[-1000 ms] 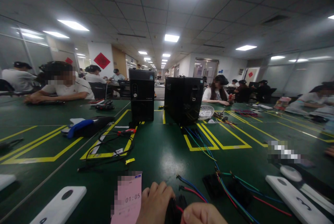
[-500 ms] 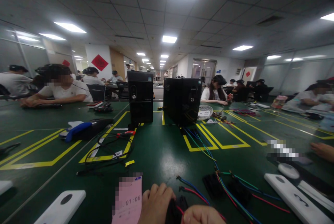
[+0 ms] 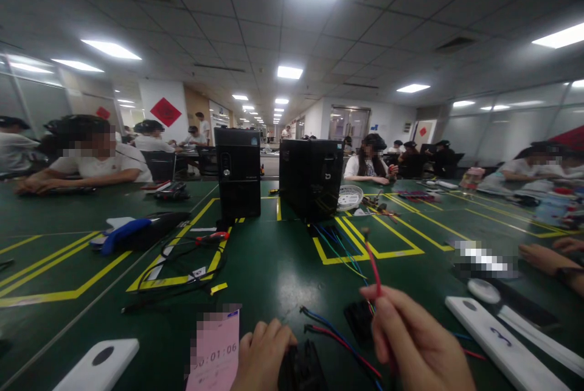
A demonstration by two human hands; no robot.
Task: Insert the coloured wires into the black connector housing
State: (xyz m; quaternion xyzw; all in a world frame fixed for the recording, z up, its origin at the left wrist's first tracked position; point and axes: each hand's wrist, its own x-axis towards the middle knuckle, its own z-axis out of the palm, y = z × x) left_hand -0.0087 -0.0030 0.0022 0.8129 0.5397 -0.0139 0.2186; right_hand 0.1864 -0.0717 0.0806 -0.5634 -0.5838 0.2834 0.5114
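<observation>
My right hand (image 3: 410,336) pinches a red wire (image 3: 375,266) between thumb and fingers, its brownish end pointing up. Beside it at the bottom centre, my left hand (image 3: 267,351) is closed round the edge of a black part (image 3: 303,366), which is partly cut off by the frame. Blue and red wires (image 3: 340,339) lie on the table just right of that part. Another black piece (image 3: 358,321) sits behind my right hand, partly covered by it. A pink timer display (image 3: 213,351) stands left of my left hand.
Two black computer towers (image 3: 238,175) stand ahead on the green table (image 3: 269,257). A black cable (image 3: 176,281) with a red-handled tool lies left. White numbered bar (image 3: 502,336) at right; a co-worker's hands (image 3: 542,257) beyond it.
My right hand has risen and moved right, lifting the red wire upright, away from my left hand. The view has shifted slightly.
</observation>
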